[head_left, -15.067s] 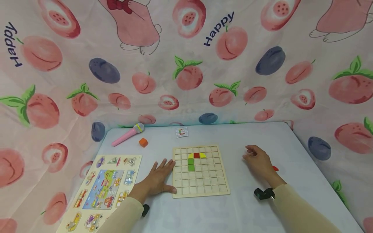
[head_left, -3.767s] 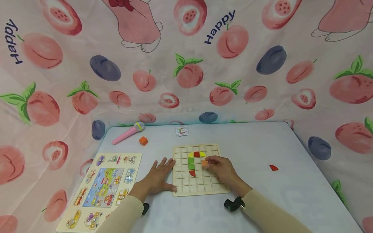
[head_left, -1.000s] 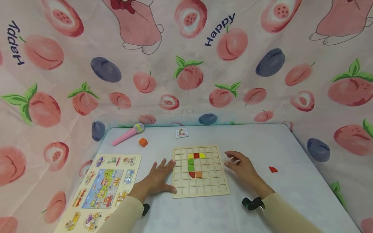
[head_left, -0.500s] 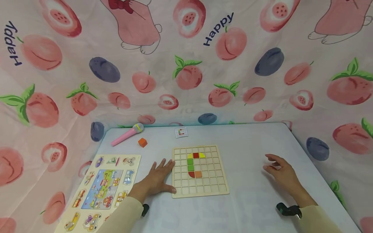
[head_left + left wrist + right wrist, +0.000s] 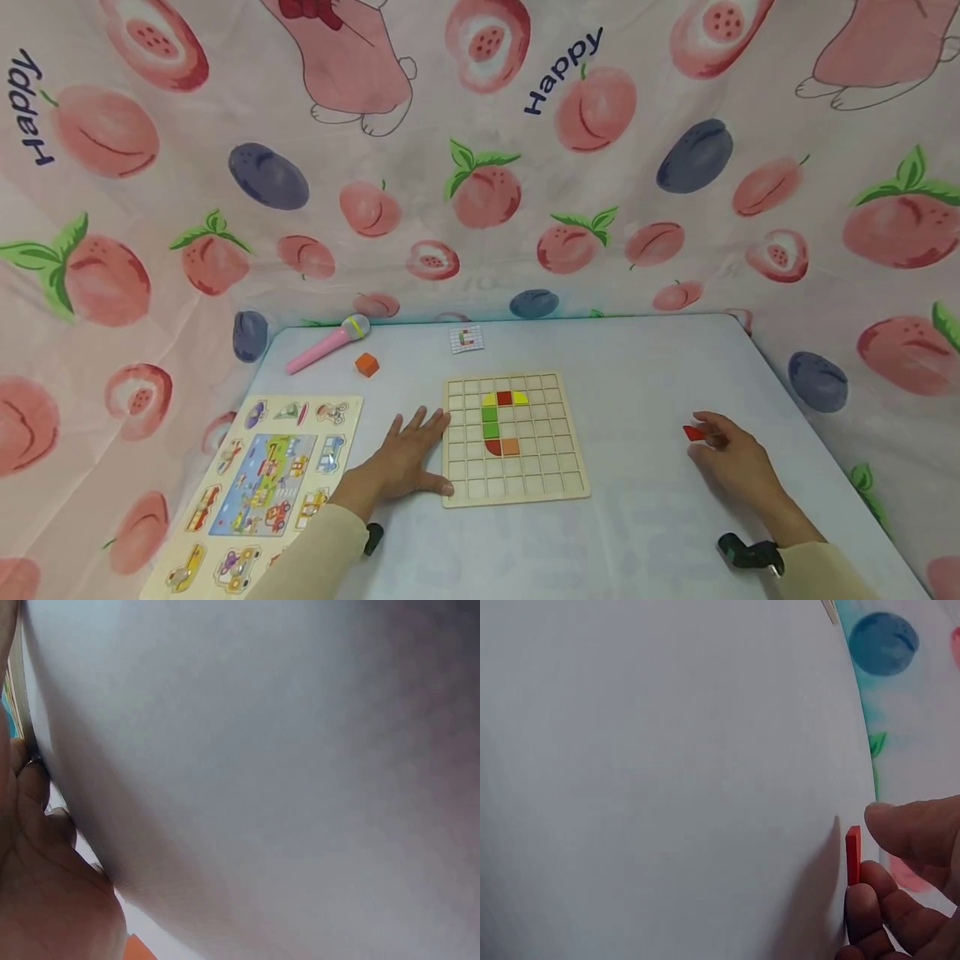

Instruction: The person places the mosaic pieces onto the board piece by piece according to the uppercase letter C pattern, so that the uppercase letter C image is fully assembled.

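A wooden grid board (image 5: 551,467) lies mid-table. My left hand (image 5: 402,458), fingers spread flat, rests at its left edge; the left wrist view catches part of the palm (image 5: 56,900). Set in the grid are yellow corner pieces around a red square (image 5: 504,398), green squares (image 5: 490,422) below, then a red quarter-round piece (image 5: 492,447) beside an orange square (image 5: 510,447). Right of the board, my right hand (image 5: 735,458) holds another red quarter-round piece (image 5: 693,433) at its fingertips. In the right wrist view this red piece (image 5: 853,855) stands on edge against the fingers, low over the tabletop.
A small pattern card (image 5: 467,339) lies behind the board. An orange cube (image 5: 367,364) and a pink toy microphone (image 5: 327,345) are at the back left. A vehicle picture puzzle (image 5: 262,483) occupies the left side. A fruit-print cloth (image 5: 480,250) hangs behind the table.
The red quarter-round and orange square have been added to the bottom of the pattern. My right hand has moved right from the board and taken up the loose red piece. My left hand stays put.
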The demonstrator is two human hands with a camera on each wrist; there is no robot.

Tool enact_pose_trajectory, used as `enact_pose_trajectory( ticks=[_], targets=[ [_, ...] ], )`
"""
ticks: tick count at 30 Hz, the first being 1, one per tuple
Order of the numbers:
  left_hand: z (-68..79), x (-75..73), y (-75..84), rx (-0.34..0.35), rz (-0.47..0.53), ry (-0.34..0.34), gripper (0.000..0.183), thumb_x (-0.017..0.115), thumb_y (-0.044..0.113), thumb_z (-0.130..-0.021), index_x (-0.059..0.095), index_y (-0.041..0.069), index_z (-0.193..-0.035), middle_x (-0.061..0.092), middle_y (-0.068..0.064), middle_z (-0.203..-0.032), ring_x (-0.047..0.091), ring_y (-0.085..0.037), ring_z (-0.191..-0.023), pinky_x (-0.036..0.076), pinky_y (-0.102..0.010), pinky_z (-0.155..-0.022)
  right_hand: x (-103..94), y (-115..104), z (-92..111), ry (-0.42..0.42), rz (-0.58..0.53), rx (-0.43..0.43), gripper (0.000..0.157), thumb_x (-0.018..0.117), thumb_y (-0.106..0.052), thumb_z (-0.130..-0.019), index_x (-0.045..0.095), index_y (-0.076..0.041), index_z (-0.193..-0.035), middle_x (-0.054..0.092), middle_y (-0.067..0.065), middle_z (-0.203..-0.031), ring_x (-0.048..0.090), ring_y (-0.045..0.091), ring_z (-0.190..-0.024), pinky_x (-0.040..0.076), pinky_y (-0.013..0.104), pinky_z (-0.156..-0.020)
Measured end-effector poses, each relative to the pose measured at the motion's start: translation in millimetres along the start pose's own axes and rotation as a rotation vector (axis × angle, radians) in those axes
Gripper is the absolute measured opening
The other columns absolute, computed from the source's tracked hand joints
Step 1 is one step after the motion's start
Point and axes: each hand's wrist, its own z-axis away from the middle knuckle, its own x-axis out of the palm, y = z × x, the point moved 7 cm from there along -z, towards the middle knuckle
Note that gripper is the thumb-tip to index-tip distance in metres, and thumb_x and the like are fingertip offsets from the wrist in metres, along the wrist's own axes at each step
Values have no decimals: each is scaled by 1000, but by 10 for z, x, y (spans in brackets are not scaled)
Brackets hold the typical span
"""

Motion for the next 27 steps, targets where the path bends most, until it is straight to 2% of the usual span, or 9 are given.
enact_pose_trajectory(
  ticks=[5,9,13,18,22,27],
  targets=[
    [4,-18,21,3,1,4,122,86,64,-74,24,21,-170,20,2,-177,3,-27,-166,-3,-56,-135,61,-123,-11,20,42,-44,52,70,-6,-95,54,4,-143,68,27,-122,66,38,-106,53,41,-82],
    [6,-34,43,10,1,10,121,87,63,-74,25,20,-170,21,1,-177,4,-28,-166,-2,-56,-135,88,-174,-15,45,57,-37,49,72,-10,-96,57,5,-140,72,22,-113,68,34,-98,51,35,-76],
    [12,-42,47,5,0,13,121,88,61,-75,26,20,-169,21,1,-177,4,-28,-166,-1,-56,-135,162,-237,-22,7,4,-50,52,76,-17,-96,58,3,-140,75,17,-109,68,28,-95,52,31,-76],
    [21,-52,58,3,8,12,121,88,61,-74,25,20,-169,21,1,-177,3,-27,-166,-2,-55,-135,215,-266,-29,-17,-5,-112,46,75,-10,-94,63,1,-138,75,11,-107,66,22,-94,53,24,-75],
    [20,-42,50,1,4,7,121,88,62,-75,24,21,-170,20,2,-177,3,-27,-166,-3,-55,-135,245,-289,-53,-20,17,-152,39,77,-9,-93,70,0,-130,73,9,-105,61,20,-91,51,27,-73],
    [16,-21,30,-3,10,5,122,88,62,-74,25,21,-170,20,2,-177,3,-27,-166,-3,-56,-135,304,-317,-79,-7,15,-146,28,79,-14,-94,74,-2,-119,72,11,-105,61,25,-93,51,36,-76]
  ],
)
